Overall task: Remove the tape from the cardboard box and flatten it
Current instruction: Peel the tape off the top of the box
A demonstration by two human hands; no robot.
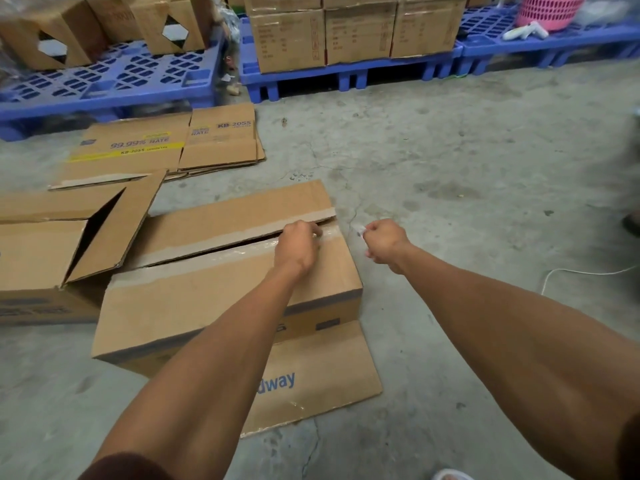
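Left fingers (313, 233) are curling down onto the clear tape (329, 233) at the far-right end of the box's top seam, pinching or pressing it; exact fingertip contact is hidden behind the knuckles. The left hand (298, 245) is resting on the top of the cardboard box (194, 299). The right hand (384, 242) is hanging in the air just beside the box's right end, fingers curled tight around a small crumpled whitish bit (360, 232), probably a peeled piece of tape; cannot tell for sure.

Step in hand, as a judgement: tape removal, late stage. The seam is already gaping open along most of its length, and bare strips where the paper is torn are showing along both flap edges. Only the short glossy bit under the left fingers is looking still stuck.

Next move is calling for a firm pinch on that last tape end and a pull along the seam, off the right edge, while the box is being held down. After that the flaps need opening and the box needs collapsing; it is not yet flattened.

The box is sitting on the concrete floor (450, 161), on top of a flat sheet of cardboard (322, 379), touching another open box (41, 251) at left. Its long axis is running from near-left to far-right, and the seam is following that axis. Flattened boxes (156, 147) are lying behind, near blue pallets (114, 77).
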